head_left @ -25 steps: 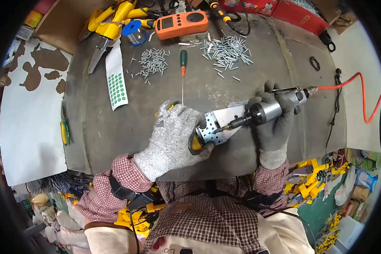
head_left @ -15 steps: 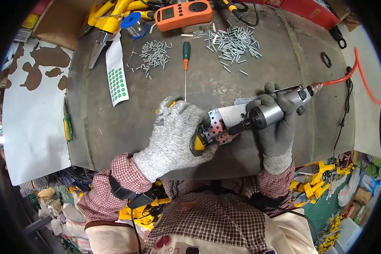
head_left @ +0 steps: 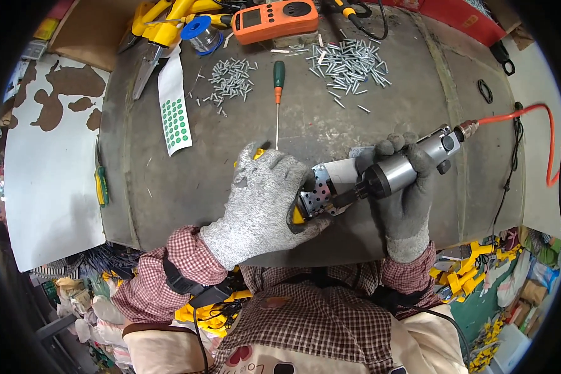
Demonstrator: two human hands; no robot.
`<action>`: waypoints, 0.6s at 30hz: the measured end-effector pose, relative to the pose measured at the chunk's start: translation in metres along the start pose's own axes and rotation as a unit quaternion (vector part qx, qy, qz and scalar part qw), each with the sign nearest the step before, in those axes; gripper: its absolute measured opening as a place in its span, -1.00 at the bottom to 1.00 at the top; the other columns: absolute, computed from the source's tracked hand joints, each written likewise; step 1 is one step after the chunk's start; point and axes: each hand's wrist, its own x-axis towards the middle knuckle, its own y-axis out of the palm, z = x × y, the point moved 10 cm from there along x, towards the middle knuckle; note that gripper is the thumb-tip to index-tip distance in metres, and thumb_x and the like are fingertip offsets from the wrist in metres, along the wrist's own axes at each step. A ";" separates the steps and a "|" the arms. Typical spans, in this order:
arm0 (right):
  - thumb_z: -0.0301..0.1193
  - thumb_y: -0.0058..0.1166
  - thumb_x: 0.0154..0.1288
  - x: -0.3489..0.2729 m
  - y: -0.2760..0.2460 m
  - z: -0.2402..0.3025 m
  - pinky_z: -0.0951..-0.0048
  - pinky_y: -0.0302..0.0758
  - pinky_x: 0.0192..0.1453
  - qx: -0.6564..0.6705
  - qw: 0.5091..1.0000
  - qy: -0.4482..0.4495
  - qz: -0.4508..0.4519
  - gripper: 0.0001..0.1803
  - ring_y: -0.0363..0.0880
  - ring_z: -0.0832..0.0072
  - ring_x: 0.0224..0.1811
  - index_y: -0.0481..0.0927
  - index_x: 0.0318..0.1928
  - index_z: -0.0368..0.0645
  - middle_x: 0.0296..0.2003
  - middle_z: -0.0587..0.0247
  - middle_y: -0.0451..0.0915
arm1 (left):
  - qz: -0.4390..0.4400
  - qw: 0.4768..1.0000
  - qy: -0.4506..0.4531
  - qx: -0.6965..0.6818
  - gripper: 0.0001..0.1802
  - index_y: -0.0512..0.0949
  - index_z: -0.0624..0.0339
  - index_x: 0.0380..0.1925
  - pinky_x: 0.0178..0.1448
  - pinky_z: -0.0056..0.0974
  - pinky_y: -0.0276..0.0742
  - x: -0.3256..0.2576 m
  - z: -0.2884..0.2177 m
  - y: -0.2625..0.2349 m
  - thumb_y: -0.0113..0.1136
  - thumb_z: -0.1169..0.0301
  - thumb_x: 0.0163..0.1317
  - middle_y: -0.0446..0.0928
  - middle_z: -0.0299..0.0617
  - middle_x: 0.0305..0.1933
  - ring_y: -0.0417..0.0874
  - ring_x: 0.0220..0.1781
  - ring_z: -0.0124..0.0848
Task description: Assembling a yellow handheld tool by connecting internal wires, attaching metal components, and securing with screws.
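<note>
My left hand (head_left: 262, 199), in a grey speckled glove, is closed around a yellow-handled tool (head_left: 298, 215), most of which the palm hides. From its end juts a perforated metal guard (head_left: 318, 188), with a flat pale blade-like piece (head_left: 344, 172) beyond it. My right hand (head_left: 411, 199), gloved too, grips a silver and black pneumatic screwdriver (head_left: 400, 173) from below. Its black nose points at the guard and appears to meet it; the exact contact cannot be made out. A red air hose (head_left: 511, 115) runs from the driver's rear end.
Ahead lie a green-handled screwdriver (head_left: 278, 78), a small screw pile (head_left: 229, 81) and a larger one (head_left: 352, 65). Farther back are an orange multimeter (head_left: 274, 22), a solder spool (head_left: 202, 36) and yellow tools (head_left: 165, 31). A sticker strip (head_left: 176, 118) and green-yellow pliers (head_left: 101, 185) lie left.
Both hands have shifted very slightly, still holding the tool and the driver. The red hose has swung into a different curve at the right.
</note>
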 end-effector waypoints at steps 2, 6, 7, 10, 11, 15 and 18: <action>-0.38 0.06 0.41 -0.007 0.013 -0.002 -0.13 0.55 0.32 -0.038 0.999 -0.018 -0.015 -0.57 0.54 0.10 0.19 0.31 0.20 -0.21 0.09 -0.07 0.51 | 0.009 1.000 -0.016 -0.001 -0.45 0.60 0.13 -0.29 0.46 0.19 0.20 -0.001 0.004 0.002 0.57 0.01 -0.18 0.54 -0.08 -0.27 0.57 -0.05 0.00; -0.38 0.06 0.40 -0.008 0.014 0.003 -0.33 0.48 0.35 -0.056 0.998 -0.030 0.006 -0.49 0.36 -0.06 0.40 0.24 0.27 -0.22 0.25 -0.19 0.43 | 0.002 1.000 -0.007 0.005 -0.45 0.61 0.15 -0.29 0.45 0.19 0.21 0.002 -0.001 0.000 0.56 0.01 -0.16 0.55 -0.04 -0.26 0.57 -0.04 0.02; -0.38 0.06 0.40 -0.008 0.014 0.003 -0.33 0.48 0.35 -0.054 0.998 -0.030 0.006 -0.49 0.36 -0.06 0.40 0.24 0.27 -0.22 0.25 -0.19 0.43 | 0.009 1.000 -0.010 0.014 -0.44 0.61 0.16 -0.29 0.44 0.19 0.22 0.003 0.000 0.001 0.57 0.01 -0.16 0.55 -0.03 -0.26 0.57 -0.04 0.02; -0.38 0.06 0.40 -0.009 0.017 0.003 -0.37 0.47 0.34 -0.066 0.997 -0.030 0.010 -0.42 0.30 -0.05 0.45 0.19 0.35 -0.20 0.32 -0.20 0.34 | -0.001 1.000 -0.003 0.011 -0.43 0.61 0.16 -0.28 0.43 0.18 0.23 0.000 -0.001 -0.001 0.57 0.00 -0.17 0.55 -0.03 -0.25 0.57 -0.04 0.03; -0.39 0.05 0.40 -0.012 0.034 0.007 -0.40 0.45 0.34 -0.031 0.997 -0.030 0.070 -0.40 0.27 -0.05 0.47 0.18 0.37 -0.19 0.35 -0.19 0.30 | -0.001 1.000 -0.004 0.011 -0.43 0.61 0.16 -0.28 0.43 0.18 0.23 -0.001 -0.001 0.001 0.57 0.00 -0.17 0.55 -0.03 -0.25 0.57 -0.04 0.03; -0.39 0.04 0.40 -0.014 0.052 0.020 -0.47 0.39 0.35 -0.131 0.988 -0.072 -0.026 -0.39 0.21 -0.04 0.51 0.17 0.39 -0.14 0.40 -0.15 0.23 | -0.029 0.999 -0.012 -0.014 -0.53 0.58 0.16 -0.27 0.39 0.15 0.25 0.002 -0.002 -0.007 0.50 0.13 -0.12 0.55 -0.07 -0.30 0.57 -0.10 0.00; -0.33 0.11 0.37 0.003 0.027 0.019 -0.58 0.25 0.38 -0.064 0.995 -0.071 0.000 -0.33 0.17 0.00 0.52 0.19 0.43 -0.03 0.43 0.01 0.25 | -0.031 0.999 -0.029 -0.018 -0.60 0.56 0.15 -0.27 0.35 0.11 0.28 0.005 0.001 -0.004 0.43 0.23 -0.10 0.54 -0.10 -0.35 0.57 -0.16 -0.03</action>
